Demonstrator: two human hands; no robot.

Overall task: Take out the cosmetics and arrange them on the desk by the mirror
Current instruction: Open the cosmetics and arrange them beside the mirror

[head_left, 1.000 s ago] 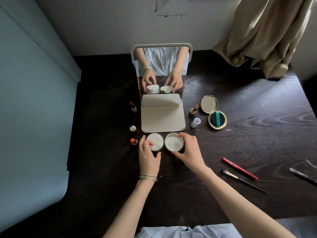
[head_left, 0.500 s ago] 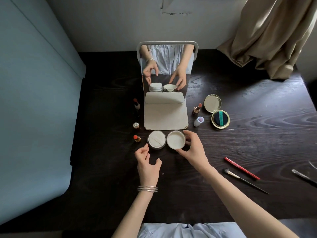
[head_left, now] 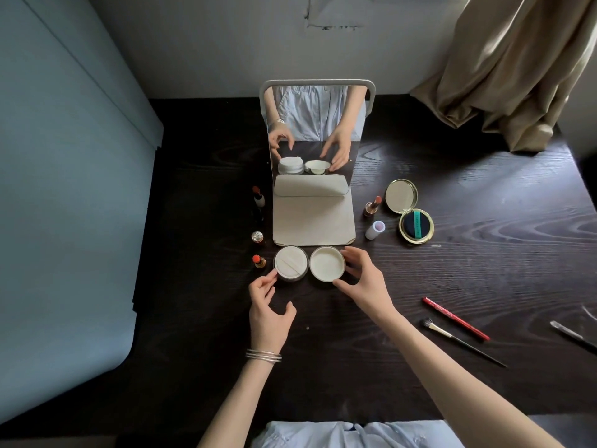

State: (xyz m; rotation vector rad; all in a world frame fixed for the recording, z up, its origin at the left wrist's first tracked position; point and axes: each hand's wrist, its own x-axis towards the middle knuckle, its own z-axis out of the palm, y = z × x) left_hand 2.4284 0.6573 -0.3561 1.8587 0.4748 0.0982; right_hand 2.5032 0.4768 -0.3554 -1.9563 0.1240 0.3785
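From the head camera, your right hand (head_left: 361,282) curls round the right edge of the shallow round cream-white lid (head_left: 327,264), thumb at its near rim and fingers at the far side, so you have it pinched. Your left hand (head_left: 268,308) is loose and spread, one fingertip just touching the near-left rim of the round white powder jar with a puff on top (head_left: 290,262); it grips nothing. Jar and lid sit side by side, touching or nearly so, on the dark wood-grain desk (head_left: 452,276), just in front of the beige base of the white-framed standing mirror (head_left: 316,130).

Both pieces look light, rigid and smooth, so they may slide on the desk under a sideways nudge; take them by opposite points of the rim, not from above. The puff looks soft and loose, so keep the jar level.

Left of the mirror base stand three small lipstick tubes (head_left: 258,197). On the right lie an open gold compact (head_left: 415,226), a red pencil (head_left: 455,318) and a slim makeup brush (head_left: 462,342)
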